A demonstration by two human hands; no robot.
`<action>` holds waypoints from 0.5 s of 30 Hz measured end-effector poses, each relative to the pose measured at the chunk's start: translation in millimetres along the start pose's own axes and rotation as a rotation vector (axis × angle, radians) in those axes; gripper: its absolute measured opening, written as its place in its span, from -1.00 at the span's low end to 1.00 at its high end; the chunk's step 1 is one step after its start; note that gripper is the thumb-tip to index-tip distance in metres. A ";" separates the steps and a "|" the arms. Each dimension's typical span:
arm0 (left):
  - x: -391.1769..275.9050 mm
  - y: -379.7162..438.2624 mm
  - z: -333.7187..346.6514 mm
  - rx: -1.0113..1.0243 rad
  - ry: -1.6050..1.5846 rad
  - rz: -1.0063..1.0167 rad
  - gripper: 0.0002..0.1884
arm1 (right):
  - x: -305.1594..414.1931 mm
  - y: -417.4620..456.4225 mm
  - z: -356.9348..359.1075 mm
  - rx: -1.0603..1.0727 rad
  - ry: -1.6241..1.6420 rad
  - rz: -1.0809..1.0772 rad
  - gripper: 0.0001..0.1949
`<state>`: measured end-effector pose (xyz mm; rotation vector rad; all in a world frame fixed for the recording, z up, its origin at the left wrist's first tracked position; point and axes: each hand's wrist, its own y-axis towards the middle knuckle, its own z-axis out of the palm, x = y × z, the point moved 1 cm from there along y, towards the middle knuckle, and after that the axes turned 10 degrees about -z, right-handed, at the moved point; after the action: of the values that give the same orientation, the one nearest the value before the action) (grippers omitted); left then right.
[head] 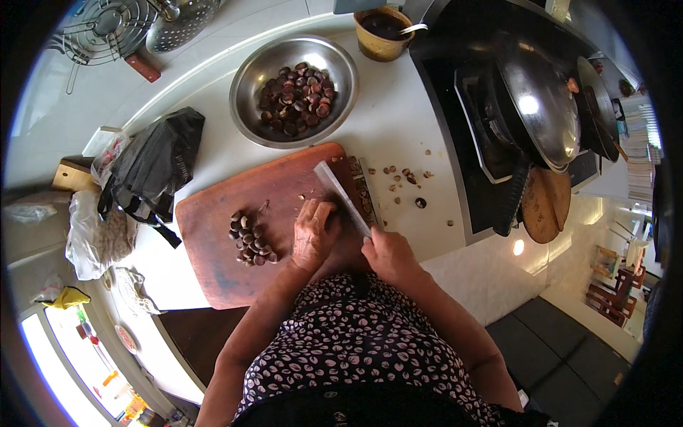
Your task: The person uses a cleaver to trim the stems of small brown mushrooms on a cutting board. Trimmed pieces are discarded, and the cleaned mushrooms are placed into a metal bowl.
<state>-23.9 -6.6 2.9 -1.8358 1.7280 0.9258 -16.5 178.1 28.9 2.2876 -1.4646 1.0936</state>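
My right hand point(392, 256) grips the handle of a cleaver point(344, 200), whose blade slants up and to the left over a reddish wooden cutting board point(213, 205). Just left of the blade, my left hand point(316, 235) rests on the board with its fingers curled; whatever may be under the fingertips is hidden. A small pile of chestnuts point(249, 240) lies on the board's left part. Beyond the board stands a stainless steel bowl point(243, 115) with many dark chestnuts point(296, 99) inside, several showing pale cut faces.
Shell bits point(408, 176) are scattered on the white counter point(427, 224) right of the board. Farther right is a cooktop point(448, 107) with a lidded wok point(539, 101). A brown pot point(381, 45) with a spoon stands behind. Black point(155, 160) and clear plastic bags point(88, 235) lie left.
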 end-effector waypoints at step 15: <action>-38.9 6.3 -56.5 0.461 -1.738 -0.580 -0.81 | -45.6 -22.4 2.9 -0.121 0.452 0.138 -0.72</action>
<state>-20.4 -21.6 70.1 -0.5357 0.2126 1.0949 -6.5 218.9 0.3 1.7289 -1.4644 1.4039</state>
